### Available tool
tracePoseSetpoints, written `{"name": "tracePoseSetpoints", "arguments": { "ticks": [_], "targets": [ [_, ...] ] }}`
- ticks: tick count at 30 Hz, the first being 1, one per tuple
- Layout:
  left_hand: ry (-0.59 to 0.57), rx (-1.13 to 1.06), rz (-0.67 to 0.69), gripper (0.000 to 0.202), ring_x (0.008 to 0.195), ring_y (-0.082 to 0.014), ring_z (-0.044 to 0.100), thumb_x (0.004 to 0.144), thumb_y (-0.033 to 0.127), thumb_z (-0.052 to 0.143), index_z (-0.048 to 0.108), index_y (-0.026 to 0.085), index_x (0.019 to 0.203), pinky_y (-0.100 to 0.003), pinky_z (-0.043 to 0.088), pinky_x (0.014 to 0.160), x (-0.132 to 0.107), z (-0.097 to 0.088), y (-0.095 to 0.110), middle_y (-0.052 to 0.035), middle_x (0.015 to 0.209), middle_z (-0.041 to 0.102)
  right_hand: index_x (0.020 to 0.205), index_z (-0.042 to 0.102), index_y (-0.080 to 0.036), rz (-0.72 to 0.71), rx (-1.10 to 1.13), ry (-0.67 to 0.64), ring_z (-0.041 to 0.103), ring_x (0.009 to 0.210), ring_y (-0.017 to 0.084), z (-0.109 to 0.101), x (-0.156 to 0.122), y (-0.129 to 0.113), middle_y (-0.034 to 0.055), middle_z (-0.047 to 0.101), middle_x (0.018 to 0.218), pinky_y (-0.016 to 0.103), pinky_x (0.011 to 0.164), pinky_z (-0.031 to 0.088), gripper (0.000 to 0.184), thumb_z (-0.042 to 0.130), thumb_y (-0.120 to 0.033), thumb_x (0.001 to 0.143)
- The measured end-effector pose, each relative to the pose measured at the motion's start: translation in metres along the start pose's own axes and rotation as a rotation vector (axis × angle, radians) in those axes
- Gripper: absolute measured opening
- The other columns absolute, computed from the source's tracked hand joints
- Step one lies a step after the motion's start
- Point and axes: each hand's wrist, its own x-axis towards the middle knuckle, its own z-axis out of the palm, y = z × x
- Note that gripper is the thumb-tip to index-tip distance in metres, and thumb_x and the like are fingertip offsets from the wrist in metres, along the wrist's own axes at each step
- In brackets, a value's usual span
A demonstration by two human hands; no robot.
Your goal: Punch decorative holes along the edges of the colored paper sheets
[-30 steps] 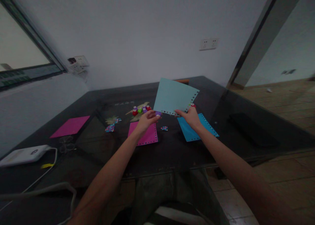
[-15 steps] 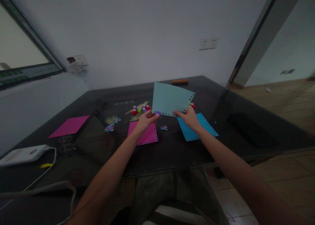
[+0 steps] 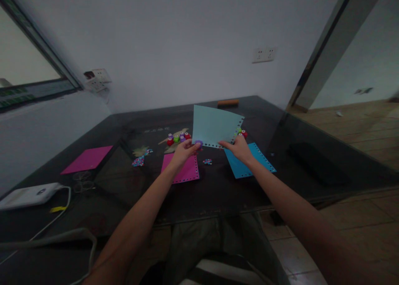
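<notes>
My right hand [image 3: 239,148] pinches the near edge of a light blue paper sheet [image 3: 213,126] with punched holes along its edges, holding it tilted above the dark glass table [image 3: 218,185]. Closed around a small purple punch [image 3: 197,143], my left hand [image 3: 183,151] presses it against the sheet's lower left corner. Below my hands lie a pink punched sheet [image 3: 184,170] and a darker blue punched sheet [image 3: 249,162]. Several small coloured punches [image 3: 178,138] stand just beyond my left hand.
A plain pink sheet [image 3: 87,159] lies at the left. Paper scraps [image 3: 139,161] are scattered near the middle. A white device with cables [image 3: 29,194] sits at the near left edge. An orange object [image 3: 228,103] lies at the table's far edge.
The light blue sheet has come down and slightly left, closer to the table. My hands have shifted only a little with it.
</notes>
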Motion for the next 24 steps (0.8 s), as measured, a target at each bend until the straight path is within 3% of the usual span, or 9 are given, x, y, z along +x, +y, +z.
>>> {"name": "tracePoseSetpoints", "arguments": {
  "ticks": [18, 24],
  "targets": [
    [0.005, -0.015, -0.014, 0.032, 0.075, -0.0130, 0.060, 0.063, 0.037, 0.076, 0.067, 0.016, 0.084, -0.026, 0.045, 0.071, 0.0000, -0.0008, 0.0000, -0.0039, 0.084, 0.066, 0.079, 0.068, -0.016, -0.007, -0.048, -0.016, 0.066, 0.083, 0.025, -0.0012, -0.0009, -0.0037, 0.0080, 0.072, 0.086, 0.041, 0.082, 0.051, 0.016, 0.067, -0.032, 0.073],
    [0.009, 0.017, -0.008, 0.032, 0.082, -0.0150, 0.061, 0.066, 0.037, 0.075, 0.068, 0.016, 0.089, -0.027, 0.045, 0.075, 0.0015, -0.0030, -0.0026, -0.0064, 0.094, 0.067, 0.083, 0.069, -0.016, -0.020, -0.042, -0.017, 0.066, 0.087, 0.026, -0.0009, -0.0007, -0.0040, 0.0095, 0.072, 0.091, 0.041, 0.084, 0.050, 0.017, 0.067, -0.030, 0.073]
  ]
}}
